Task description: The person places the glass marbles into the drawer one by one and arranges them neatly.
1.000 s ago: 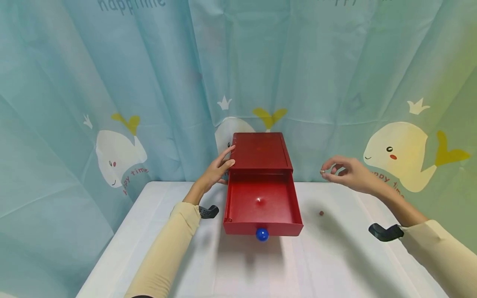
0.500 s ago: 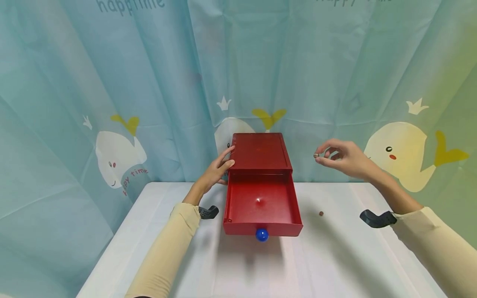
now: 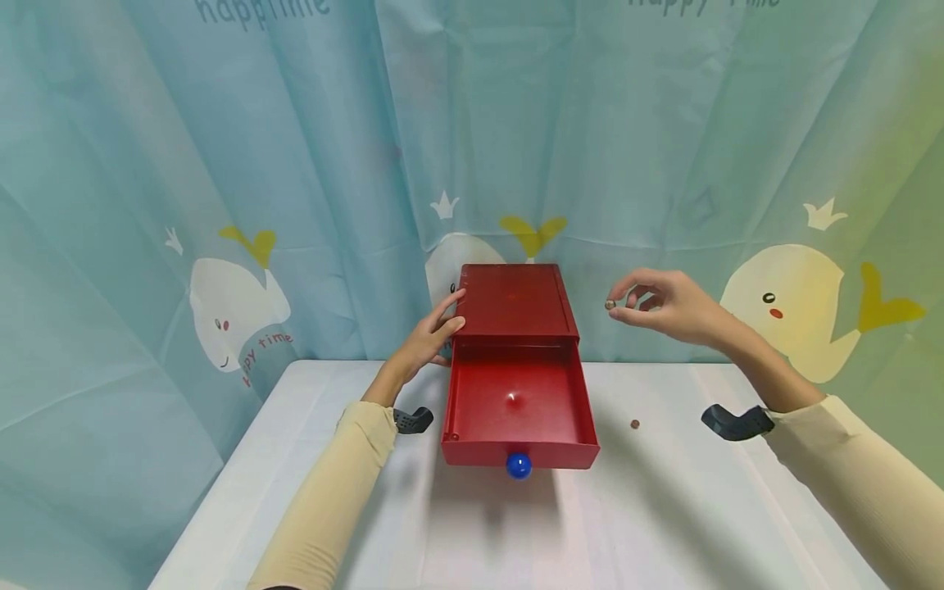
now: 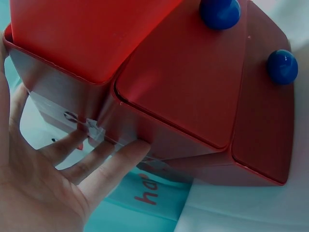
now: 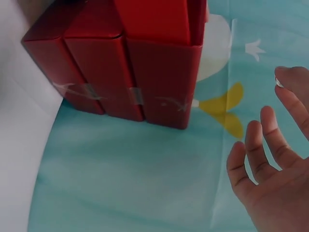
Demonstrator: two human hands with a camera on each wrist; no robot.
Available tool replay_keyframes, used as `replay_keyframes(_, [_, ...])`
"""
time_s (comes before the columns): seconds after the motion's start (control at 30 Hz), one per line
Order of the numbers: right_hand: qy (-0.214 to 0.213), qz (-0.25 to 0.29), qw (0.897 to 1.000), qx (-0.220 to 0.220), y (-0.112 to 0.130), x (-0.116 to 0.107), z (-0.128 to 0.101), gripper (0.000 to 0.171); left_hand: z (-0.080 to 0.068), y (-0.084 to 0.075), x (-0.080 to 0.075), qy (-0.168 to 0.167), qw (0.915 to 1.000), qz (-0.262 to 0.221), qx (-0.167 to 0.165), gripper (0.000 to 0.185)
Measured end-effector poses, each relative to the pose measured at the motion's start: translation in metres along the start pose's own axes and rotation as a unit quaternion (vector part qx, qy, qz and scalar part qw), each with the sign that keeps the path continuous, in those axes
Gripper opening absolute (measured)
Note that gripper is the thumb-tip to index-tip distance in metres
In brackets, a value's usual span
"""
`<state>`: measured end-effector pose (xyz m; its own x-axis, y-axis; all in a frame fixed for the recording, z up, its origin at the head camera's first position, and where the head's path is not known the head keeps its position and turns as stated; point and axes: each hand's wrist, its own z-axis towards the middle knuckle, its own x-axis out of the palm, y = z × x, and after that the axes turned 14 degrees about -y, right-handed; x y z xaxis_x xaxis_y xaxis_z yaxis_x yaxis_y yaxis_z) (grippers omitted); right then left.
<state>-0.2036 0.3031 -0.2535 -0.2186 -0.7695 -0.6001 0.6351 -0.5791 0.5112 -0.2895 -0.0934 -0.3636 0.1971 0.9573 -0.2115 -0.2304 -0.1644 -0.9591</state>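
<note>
A red drawer cabinet (image 3: 516, 299) stands on the table with its top drawer (image 3: 519, 455) pulled out, a blue knob (image 3: 519, 466) on the front. My left hand (image 3: 426, 338) rests against the cabinet's left side; in the left wrist view its fingers (image 4: 118, 166) lie extended along the wall. To the right of the cabinet, above drawer height, my right hand (image 3: 674, 307) pinches a small round brown bead (image 3: 610, 304) between thumb and index finger. The bead is mostly covered by the fingertips in the right wrist view. Small bead-like things (image 3: 453, 437) lie in the drawer's front left corner.
Another small brown bead (image 3: 635, 424) lies on the white table (image 3: 664, 492), right of the drawer. Two lower drawers with blue knobs (image 4: 282, 66) appear closed in the left wrist view. A blue-green curtain (image 3: 634, 164) with whales hangs behind the table.
My right hand has risen and moved left toward the cabinet, carrying the pinched bead. My left hand, the open drawer and the bead on the table have stayed in place.
</note>
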Motion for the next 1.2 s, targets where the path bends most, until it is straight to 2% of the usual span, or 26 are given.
replay_keyframes(0.23, [0.090, 0.005, 0.996, -0.016, 0.018, 0.006, 0.020, 0.014, 0.002, 0.000, 0.001, -0.002, 1.0000, 0.000, 0.004, 0.067])
replay_keyframes(0.6, [0.197, 0.037, 0.979, -0.038, 0.052, 0.034, 0.050, 0.014, 0.001, 0.002, -0.001, -0.003, 1.0000, -0.002, 0.003, 0.067])
replay_keyframes(0.83, [0.226, 0.046, 0.972, -0.055, 0.066, 0.060, 0.059, 0.015, 0.001, 0.001, -0.002, -0.002, 1.0000, -0.006, 0.004, 0.066])
replay_keyframes(1.2, [0.216, 0.076, 0.968, -0.104, 0.071, 0.103, 0.065, 0.015, 0.003, 0.001, -0.001, -0.003, 1.0000, 0.002, 0.004, 0.065])
